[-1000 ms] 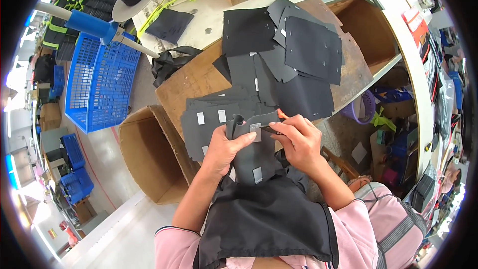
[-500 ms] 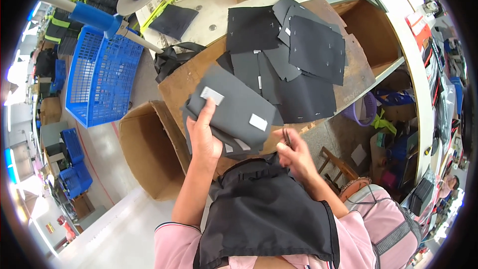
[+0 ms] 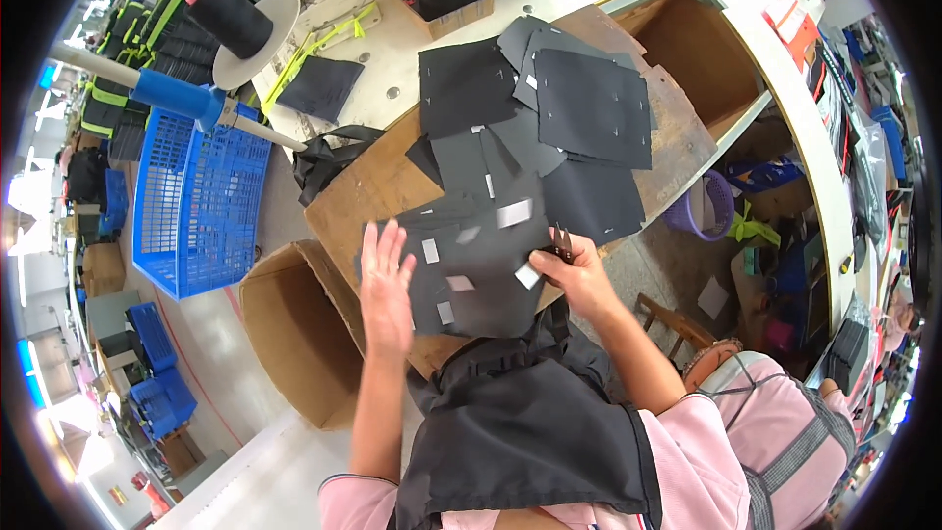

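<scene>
Dark grey fabric pieces (image 3: 481,290) with several small white labels lie loosely overlapped in front of me, partly blurred by motion. My left hand (image 3: 388,285) is at their left edge, fingers stretched out and holding nothing. At the right edge, my right hand (image 3: 579,280) is closed around small dark thread snips (image 3: 561,245), its thumb against the fabric beside a white label (image 3: 528,277). Beyond lie more dark fabric panels (image 3: 594,108), spread over a brown board (image 3: 677,118). A black apron (image 3: 530,432) covers my lap.
Left of the board stand an open cardboard box (image 3: 294,334) and a blue plastic basket (image 3: 196,206). Black thread cones (image 3: 231,20) and a small parts box (image 3: 432,0) occupy the white table. At right are a purple basket (image 3: 702,206) and another person in pink (image 3: 785,422).
The fabric pieces have come down from my raised left hand and fanned out flatter. My left hand has let go and spread its fingers; my right hand has moved to the fabric's right edge.
</scene>
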### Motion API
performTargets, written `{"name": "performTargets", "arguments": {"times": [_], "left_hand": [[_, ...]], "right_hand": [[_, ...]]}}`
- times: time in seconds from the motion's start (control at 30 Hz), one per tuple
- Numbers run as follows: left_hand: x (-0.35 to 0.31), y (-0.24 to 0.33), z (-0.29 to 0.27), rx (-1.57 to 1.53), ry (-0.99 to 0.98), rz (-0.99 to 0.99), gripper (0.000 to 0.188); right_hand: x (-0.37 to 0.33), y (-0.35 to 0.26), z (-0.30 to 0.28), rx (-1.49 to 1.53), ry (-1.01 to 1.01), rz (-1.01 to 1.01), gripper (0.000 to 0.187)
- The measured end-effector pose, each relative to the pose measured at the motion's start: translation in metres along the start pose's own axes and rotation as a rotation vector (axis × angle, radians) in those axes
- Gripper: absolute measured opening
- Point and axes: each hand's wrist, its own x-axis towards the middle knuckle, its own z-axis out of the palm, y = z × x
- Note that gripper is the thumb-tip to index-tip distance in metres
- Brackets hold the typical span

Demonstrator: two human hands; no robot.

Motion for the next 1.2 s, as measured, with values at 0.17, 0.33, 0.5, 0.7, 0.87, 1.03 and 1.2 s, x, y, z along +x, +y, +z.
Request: {"name": "performTargets", "arguments": {"times": [0.17, 0.33, 0.5, 0.7, 0.87, 1.03, 1.2], "left_hand": [[0.03, 0.035, 0.032, 0.213, -0.499, -0.324, 0.098], [0.019, 0.041, 0.045, 0.187, -0.345, -0.556, 0.052], [0.01, 0.042, 0.06, 0.019, -0.171, -0.542, 0.034], [0.002, 0.036, 0.076, -0.06, 0.09, -0.398, 0.025], [-0.004, 0.032, 0.082, -0.044, 0.106, -0.214, 0.023], [-0.006, 0.031, 0.081, -0.045, 0.137, -0.205, 0.022], [-0.006, 0.033, 0.082, -0.063, 0.143, -0.262, 0.021]], "right_hand": [[0.005, -0.02, -0.016, -0.115, -0.364, 0.106, 0.013], [0.005, -0.026, -0.018, -0.265, -0.314, 0.267, 0.027], [0.0, -0.015, 0.009, -0.684, 0.103, -0.327, 0.033], [-0.01, -0.016, 0.032, -0.905, 0.199, -0.815, 0.043], [0.0, -0.009, 0.04, -0.886, 0.145, -0.816, 0.04], [0.0, -0.005, 0.042, -0.878, 0.157, -0.74, 0.039], [0.002, 0.001, 0.037, -0.53, 0.117, -0.619, 0.04]]}}
